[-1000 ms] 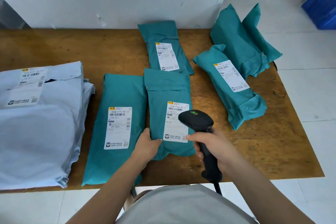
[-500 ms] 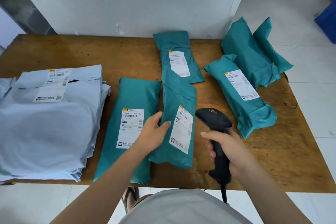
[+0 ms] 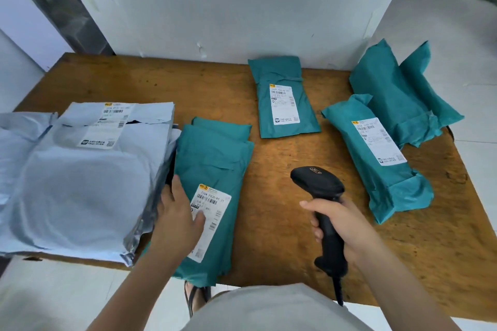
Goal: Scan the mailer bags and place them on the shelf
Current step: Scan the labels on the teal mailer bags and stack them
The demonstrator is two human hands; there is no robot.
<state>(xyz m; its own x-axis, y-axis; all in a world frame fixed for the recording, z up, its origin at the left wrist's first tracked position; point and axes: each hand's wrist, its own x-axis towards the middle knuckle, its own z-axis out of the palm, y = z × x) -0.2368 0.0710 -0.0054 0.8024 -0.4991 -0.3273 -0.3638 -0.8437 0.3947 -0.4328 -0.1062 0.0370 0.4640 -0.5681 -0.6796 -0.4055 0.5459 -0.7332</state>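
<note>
A teal mailer bag [image 3: 215, 169] with a white label now lies stacked on a second teal bag [image 3: 236, 130], whose top edge peeks out behind it. My left hand [image 3: 178, 212] grips the stack's left edge, thumb on the label. My right hand [image 3: 338, 223] holds a black barcode scanner [image 3: 318, 185] upright above the bare wood, head pointing left. Three more teal mailer bags lie further off: one at the back centre [image 3: 282, 99], one at the right [image 3: 376, 158], one unlabelled at the far right [image 3: 398, 97].
A pile of pale grey-blue mailer bags [image 3: 75, 177] fills the left of the wooden table [image 3: 282, 196], touching the teal stack. A white wall [image 3: 215, 8] rises behind the table. Tiled floor lies to the right and below. The scanner's cable hangs past the front edge.
My left hand has carried the scanned teal bag leftward and laid it on top of the neighbouring teal bag. The scanner has drawn back to the right. The view has tilted up.
</note>
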